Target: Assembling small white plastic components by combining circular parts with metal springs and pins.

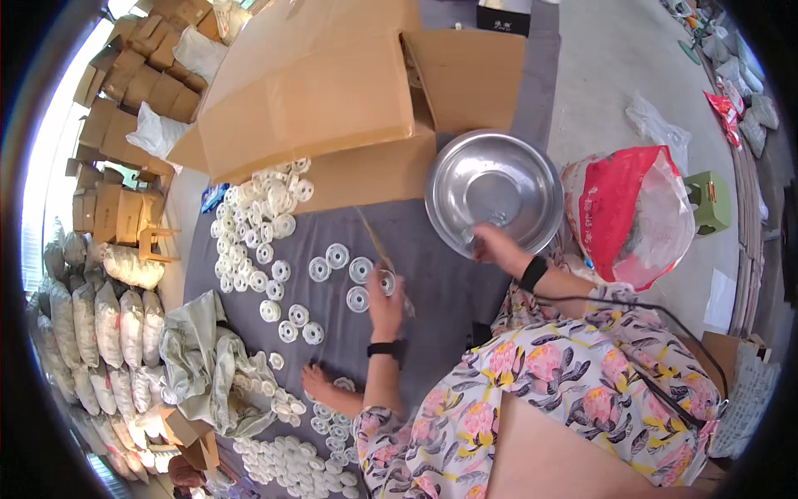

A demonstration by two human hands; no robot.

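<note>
My left hand (385,309) is closed around a round white ringed disc (387,283), above the grey cloth. A thin yellowish-brown strip (374,239) sticks up from beside its fingers; I cannot tell whether the hand grips it. Several similar discs (361,269) lie just left of this hand. My right hand (499,248) reaches over the near rim of a steel bowl (540,179), fingers drawn together inside it. Whatever those fingers hold is too small to make out. Something clear lies at the bowl's bottom.
Another person's hand (319,382) rests among discs at left. A large pile of discs (258,200) lies before an open cardboard box (307,91). A woven sack (199,353) spills more discs. Right of the bowl stand a red-and-white bag (607,212) and a green stool (709,202).
</note>
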